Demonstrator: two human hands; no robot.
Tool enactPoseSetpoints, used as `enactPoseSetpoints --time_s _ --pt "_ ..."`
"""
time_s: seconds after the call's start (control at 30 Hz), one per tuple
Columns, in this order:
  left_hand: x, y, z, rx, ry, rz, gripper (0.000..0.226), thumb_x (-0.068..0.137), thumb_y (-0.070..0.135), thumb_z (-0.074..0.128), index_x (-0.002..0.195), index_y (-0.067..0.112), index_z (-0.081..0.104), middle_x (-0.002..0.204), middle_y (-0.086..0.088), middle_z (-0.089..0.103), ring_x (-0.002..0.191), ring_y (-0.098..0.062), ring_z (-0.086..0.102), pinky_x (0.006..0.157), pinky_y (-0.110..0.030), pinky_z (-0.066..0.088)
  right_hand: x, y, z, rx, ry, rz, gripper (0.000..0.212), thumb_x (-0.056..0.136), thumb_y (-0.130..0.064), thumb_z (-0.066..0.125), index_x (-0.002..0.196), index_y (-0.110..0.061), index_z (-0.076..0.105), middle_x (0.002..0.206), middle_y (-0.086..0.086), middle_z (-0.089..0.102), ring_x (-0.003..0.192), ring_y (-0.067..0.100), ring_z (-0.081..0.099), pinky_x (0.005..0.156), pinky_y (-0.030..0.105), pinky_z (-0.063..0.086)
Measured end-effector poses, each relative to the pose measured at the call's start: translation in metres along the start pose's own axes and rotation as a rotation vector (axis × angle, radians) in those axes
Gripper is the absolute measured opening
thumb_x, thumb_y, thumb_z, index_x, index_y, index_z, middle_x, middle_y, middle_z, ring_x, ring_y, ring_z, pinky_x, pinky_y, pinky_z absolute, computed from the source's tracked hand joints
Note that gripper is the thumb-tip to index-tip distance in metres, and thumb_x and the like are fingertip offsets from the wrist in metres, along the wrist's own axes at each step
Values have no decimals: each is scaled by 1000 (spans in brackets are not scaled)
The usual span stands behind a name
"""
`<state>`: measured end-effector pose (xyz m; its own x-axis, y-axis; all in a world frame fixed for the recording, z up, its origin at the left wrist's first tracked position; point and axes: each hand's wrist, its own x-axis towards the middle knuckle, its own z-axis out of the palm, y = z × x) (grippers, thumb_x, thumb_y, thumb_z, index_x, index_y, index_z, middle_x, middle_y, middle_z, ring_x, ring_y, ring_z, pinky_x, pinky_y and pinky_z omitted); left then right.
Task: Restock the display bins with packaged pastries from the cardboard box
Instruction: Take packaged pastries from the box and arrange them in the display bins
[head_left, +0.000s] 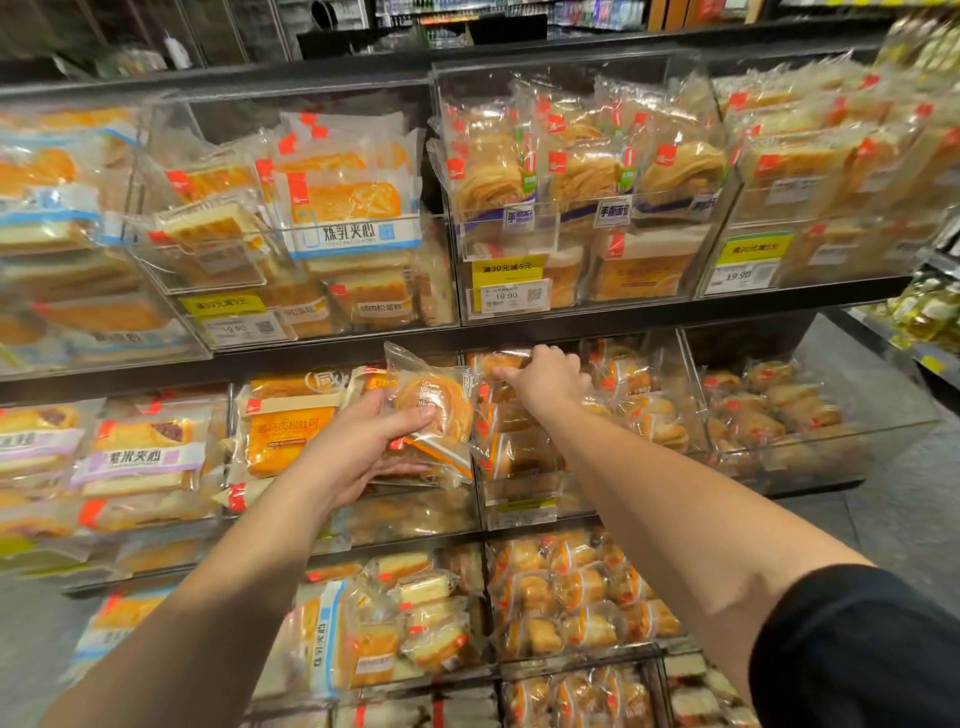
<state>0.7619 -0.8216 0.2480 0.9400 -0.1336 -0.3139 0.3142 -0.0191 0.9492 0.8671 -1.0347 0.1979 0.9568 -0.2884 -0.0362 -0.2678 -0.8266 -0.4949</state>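
Note:
My left hand (358, 447) grips a small stack of clear-wrapped round pastries; the top round pastry pack (434, 402) tilts up in front of the middle shelf. My right hand (545, 379) reaches into the middle-row clear bin (524, 512), its fingers curled down among the pastry packs (519, 452) at the back; whether it holds one is hidden. The cardboard box is out of view.
Clear acrylic bins full of wrapped breads line three shelf rows. Yellow price tags (506, 283) hang on the bin fronts. A bin of small buns (769, 410) stands to the right, sandwich cakes (140, 457) to the left. Grey floor shows at the right (904, 499).

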Motion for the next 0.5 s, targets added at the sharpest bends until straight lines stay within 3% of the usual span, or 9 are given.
enactPoseSetpoints --time_s 0.2,0.3,0.33,0.4,0.5 --pt "3 9 6 80 -40 -12 49 83 17 75 128 14 54 109 -9 75 97 -26 73 84 -45 59 -9 17 -20 -149 -59 -84 74 88 -67 57 143 -19 48 140 4 50 133 28 39 109 45 35" --pt "8 15 12 158 -90 -12 46 84 16 75 126 15 55 107 -8 75 97 -26 73 87 -46 58 -30 30 -40 98 56 -227 57 95 -57 53 140 -22 52 135 0 55 127 21 47 106 42 43" --pt "10 17 16 188 -115 -13 45 85 16 75 126 15 55 106 -7 75 97 -25 73 86 -45 58 -38 33 -49 271 0 -264 53 96 -56 52 138 -24 53 131 -3 58 121 16 52 101 38 48" --pt "16 25 26 282 -168 -17 44 85 18 75 124 18 57 105 -4 76 97 -23 73 85 -42 59 -54 38 -64 454 -267 -343 50 93 -61 52 132 -31 55 123 -12 62 108 6 60 90 31 54" --pt "25 35 44 448 -258 -22 41 82 27 78 120 21 62 105 -2 76 98 -24 73 92 -45 57 -64 53 -73 367 -529 -403 66 78 -74 61 133 -36 55 123 -14 65 105 6 65 92 34 55"
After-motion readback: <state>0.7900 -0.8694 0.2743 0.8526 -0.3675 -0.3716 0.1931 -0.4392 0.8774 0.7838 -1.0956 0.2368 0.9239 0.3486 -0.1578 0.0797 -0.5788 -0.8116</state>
